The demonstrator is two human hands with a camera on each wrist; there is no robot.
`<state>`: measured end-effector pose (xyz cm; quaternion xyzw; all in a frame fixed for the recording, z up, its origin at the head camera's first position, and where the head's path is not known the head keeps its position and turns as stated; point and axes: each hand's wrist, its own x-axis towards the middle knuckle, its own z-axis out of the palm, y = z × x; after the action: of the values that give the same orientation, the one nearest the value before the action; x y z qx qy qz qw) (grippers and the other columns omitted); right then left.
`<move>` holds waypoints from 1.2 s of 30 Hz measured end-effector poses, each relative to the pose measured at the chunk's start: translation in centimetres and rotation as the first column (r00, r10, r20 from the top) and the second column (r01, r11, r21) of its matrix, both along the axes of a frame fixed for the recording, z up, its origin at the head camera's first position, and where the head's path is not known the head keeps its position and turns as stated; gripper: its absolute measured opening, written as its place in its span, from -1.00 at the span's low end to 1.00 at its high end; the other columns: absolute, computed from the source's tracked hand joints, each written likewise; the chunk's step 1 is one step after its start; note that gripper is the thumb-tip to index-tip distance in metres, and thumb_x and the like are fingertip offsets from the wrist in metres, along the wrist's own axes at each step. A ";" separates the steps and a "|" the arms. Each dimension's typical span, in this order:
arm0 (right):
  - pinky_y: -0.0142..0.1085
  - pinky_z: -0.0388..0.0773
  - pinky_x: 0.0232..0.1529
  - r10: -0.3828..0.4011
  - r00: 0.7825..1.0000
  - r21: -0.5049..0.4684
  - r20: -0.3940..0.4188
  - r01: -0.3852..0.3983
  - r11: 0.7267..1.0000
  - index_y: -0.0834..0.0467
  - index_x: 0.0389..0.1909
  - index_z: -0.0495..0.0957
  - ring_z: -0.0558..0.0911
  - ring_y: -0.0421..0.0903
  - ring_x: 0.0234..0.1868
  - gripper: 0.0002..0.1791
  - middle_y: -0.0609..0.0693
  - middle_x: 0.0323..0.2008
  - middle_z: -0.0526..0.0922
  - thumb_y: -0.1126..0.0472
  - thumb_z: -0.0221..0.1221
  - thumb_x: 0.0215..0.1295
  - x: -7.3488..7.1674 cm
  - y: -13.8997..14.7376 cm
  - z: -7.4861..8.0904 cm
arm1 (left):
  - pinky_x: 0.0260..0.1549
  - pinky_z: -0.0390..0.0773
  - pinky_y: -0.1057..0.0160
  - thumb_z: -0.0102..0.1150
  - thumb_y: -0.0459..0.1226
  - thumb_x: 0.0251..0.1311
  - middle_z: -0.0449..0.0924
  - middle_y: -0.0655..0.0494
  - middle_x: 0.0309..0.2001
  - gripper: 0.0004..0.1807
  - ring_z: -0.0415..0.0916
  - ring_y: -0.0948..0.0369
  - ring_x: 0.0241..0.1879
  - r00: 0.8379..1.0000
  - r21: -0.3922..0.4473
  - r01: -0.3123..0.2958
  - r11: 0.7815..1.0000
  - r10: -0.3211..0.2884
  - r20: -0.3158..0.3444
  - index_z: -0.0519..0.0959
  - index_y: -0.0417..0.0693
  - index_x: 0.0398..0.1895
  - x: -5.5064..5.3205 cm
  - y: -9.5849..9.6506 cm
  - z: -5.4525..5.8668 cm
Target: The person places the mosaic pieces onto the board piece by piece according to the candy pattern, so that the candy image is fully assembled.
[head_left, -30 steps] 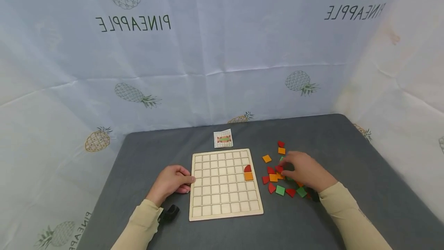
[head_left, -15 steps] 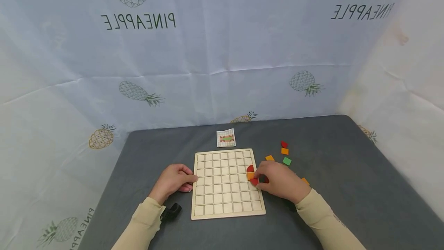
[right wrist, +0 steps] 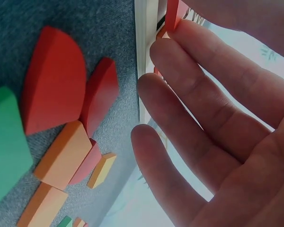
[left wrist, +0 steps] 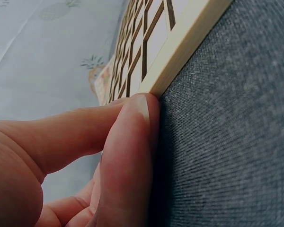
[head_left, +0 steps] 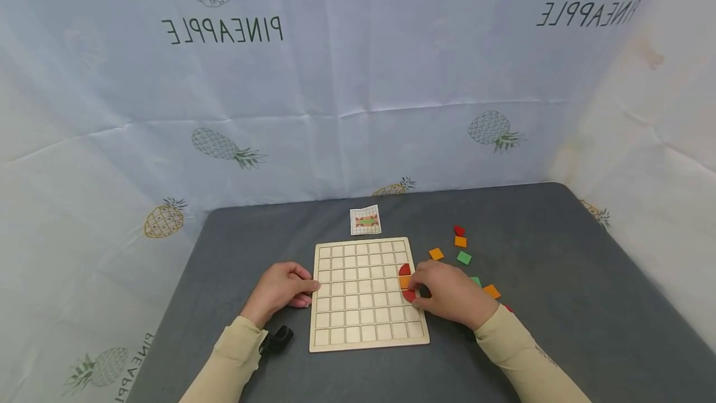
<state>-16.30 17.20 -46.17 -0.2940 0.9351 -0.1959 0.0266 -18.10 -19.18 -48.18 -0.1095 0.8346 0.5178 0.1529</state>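
Red quarter piece [head_left: 409,296]: you have it at the 3 o'clock side of the grid board [head_left: 358,303]; whether it lies flat there, you cannot tell.
Orange square [head_left: 404,282]: on the board, just beside the red quarter piece at its 12 o'clock; your right hand [head_left: 447,290] hides part of it.
Second red quarter [head_left: 404,269]: on the board, at 12 o'clock from the orange square.
Loose tiles [head_left: 463,258]: red, orange and green, scattered on the grey table [head_left: 268,235] from the board's 2 o'clock round to 3; from above, your right hand and sleeve [head_left: 520,353] stand in front of some.
Paper card [head_left: 365,220]: on the table at the board's 12 o'clock, near its far edge, with a coloured pattern on a grid.
Printed cloth [head_left: 358,67]: beyond the table at 12 o'clock, with pineapples and mirrored lettering.
Right-hand pose: you reach in from 4 o'clock, thumb and index finger pinching the red quarter piece, your other fingers fanned apart.
Left-hand pose: your left hand [head_left: 279,291] is at the board's 9 o'clock, thumb and finger clamped on its edge.
Right wrist view: it shows you a large red tile [right wrist: 54,80], a green tile [right wrist: 4,146] and an orange tile [right wrist: 61,153], close together, which your hand covers from above.
Left wrist view: it shows the board's side edge close at your fingertips.
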 end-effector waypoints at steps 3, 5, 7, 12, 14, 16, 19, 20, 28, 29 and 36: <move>-0.42 0.49 -0.38 0.003 1.000 0.002 -0.002 -0.003 1.000 -0.02 -0.26 0.78 0.42 -0.36 -0.39 -0.81 -0.19 -0.34 0.61 0.20 0.60 0.17 0.0 0.0 -0.1 | -0.44 0.83 0.18 0.60 -0.32 0.18 0.77 -0.06 -0.42 -0.74 0.76 0.18 -0.49 1.000 0.001 -0.002 1.000 0.002 0.003 0.68 -0.22 -0.19 0.0 0.1 -0.1; -0.42 0.50 -0.37 0.002 1.000 0.003 -0.006 -0.002 1.000 -0.02 -0.25 0.78 0.43 -0.36 -0.38 -0.80 -0.19 -0.33 0.61 0.19 0.60 0.17 0.0 0.1 -0.1 | -0.45 0.83 0.19 0.60 -0.32 0.18 0.77 -0.07 -0.42 -0.74 0.76 0.18 -0.49 1.000 0.000 -0.002 1.000 0.002 0.003 0.68 -0.21 -0.19 0.0 0.1 -0.1; -0.41 0.52 -0.37 -0.002 1.000 0.003 -0.010 0.002 1.000 -0.03 -0.25 0.79 0.44 -0.36 -0.38 -0.80 -0.19 -0.32 0.62 0.19 0.61 0.16 0.0 0.0 -0.1 | -0.45 0.82 0.19 0.60 -0.32 0.18 0.77 -0.07 -0.41 -0.74 0.77 0.18 -0.49 1.000 0.001 -0.001 1.000 0.001 0.003 0.68 -0.21 -0.19 -0.1 0.1 -0.1; -0.41 0.52 -0.37 -0.021 1.000 0.021 -0.011 0.022 1.000 -0.04 -0.26 0.79 0.45 -0.35 -0.38 -0.81 -0.20 -0.32 0.63 0.18 0.60 0.16 0.1 0.0 0.0 | -0.45 0.82 0.19 0.61 -0.32 0.18 0.77 -0.07 -0.41 -0.74 0.77 0.18 -0.50 1.000 0.000 0.001 1.000 -0.001 0.009 0.68 -0.21 -0.18 -0.1 0.1 -0.1; -0.41 0.50 -0.38 -0.028 1.000 0.034 -0.010 0.028 0.999 -0.04 -0.27 0.78 0.43 -0.34 -0.39 -0.81 -0.19 -0.34 0.61 0.18 0.60 0.16 0.0 -0.1 0.0 | -0.45 0.82 0.19 0.61 -0.31 0.18 0.77 -0.07 -0.41 -0.73 0.76 0.18 -0.50 1.000 -0.003 0.001 1.000 -0.001 0.010 0.68 -0.21 -0.18 -0.1 0.1 -0.1; -0.41 0.48 -0.39 -0.031 0.999 0.041 -0.012 0.032 0.999 -0.04 -0.28 0.77 0.42 -0.34 -0.40 -0.81 -0.19 -0.36 0.60 0.18 0.60 0.16 0.0 -0.1 0.0 | -0.45 0.82 0.19 0.61 -0.31 0.17 0.77 -0.07 -0.41 -0.73 0.76 0.18 -0.50 1.000 -0.003 0.000 1.000 0.000 0.011 0.68 -0.21 -0.18 -0.1 0.1 0.0; -0.41 0.46 -0.41 -0.033 0.999 0.043 -0.018 0.034 0.999 -0.04 -0.29 0.77 0.40 -0.34 -0.42 -0.81 -0.19 -0.37 0.59 0.18 0.60 0.17 0.0 -0.2 0.0 | -0.45 0.82 0.19 0.61 -0.30 0.18 0.77 -0.06 -0.41 -0.73 0.76 0.19 -0.51 1.000 -0.005 -0.001 1.000 0.001 0.012 0.69 -0.20 -0.18 -0.1 0.1 0.0; -0.41 0.46 -0.41 -0.033 0.999 0.041 -0.022 0.034 0.999 -0.03 -0.29 0.77 0.39 -0.34 -0.43 -0.81 -0.19 -0.37 0.58 0.19 0.60 0.16 0.0 -0.2 0.0 | -0.45 0.82 0.19 0.61 -0.30 0.18 0.78 -0.06 -0.42 -0.73 0.76 0.19 -0.51 1.000 -0.006 -0.001 1.000 0.001 0.011 0.69 -0.20 -0.18 -0.2 0.1 0.0; -0.42 0.45 -0.43 -0.042 0.998 0.039 -0.043 0.044 0.998 -0.02 -0.29 0.77 0.38 -0.34 -0.43 -0.80 -0.18 -0.37 0.58 0.20 0.61 0.14 0.0 -0.4 -0.1 | -0.44 0.83 0.19 0.60 -0.31 0.18 0.77 -0.06 -0.41 -0.74 0.76 0.18 -0.49 1.000 0.000 0.002 1.000 -0.002 0.009 0.69 -0.21 -0.18 -0.1 0.1 0.1; -0.42 0.44 -0.43 -0.043 0.998 0.041 -0.044 0.045 0.998 -0.03 -0.29 0.77 0.38 -0.33 -0.44 -0.80 -0.18 -0.37 0.58 0.20 0.61 0.14 0.0 -0.4 -0.1 | -0.44 0.83 0.19 0.60 -0.31 0.18 0.77 -0.06 -0.41 -0.74 0.76 0.18 -0.49 1.000 0.001 0.003 1.000 -0.003 0.009 0.69 -0.21 -0.18 -0.1 0.1 0.1; -0.42 0.45 -0.41 -0.047 0.998 0.050 -0.038 0.049 0.998 -0.02 -0.30 0.77 0.39 -0.32 -0.43 -0.81 -0.17 -0.38 0.59 0.20 0.60 0.16 -0.1 -0.5 -0.1 | -0.43 0.83 0.20 0.59 -0.30 0.21 0.78 -0.06 -0.39 -0.73 0.77 0.18 -0.48 1.000 0.008 0.019 1.000 -0.019 0.000 0.68 -0.22 -0.15 -0.1 0.0 0.2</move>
<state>-16.37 16.73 -46.22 -0.2741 0.9470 -0.1672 0.0121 -18.15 -19.20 -48.00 -0.1012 0.8336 0.5195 0.1581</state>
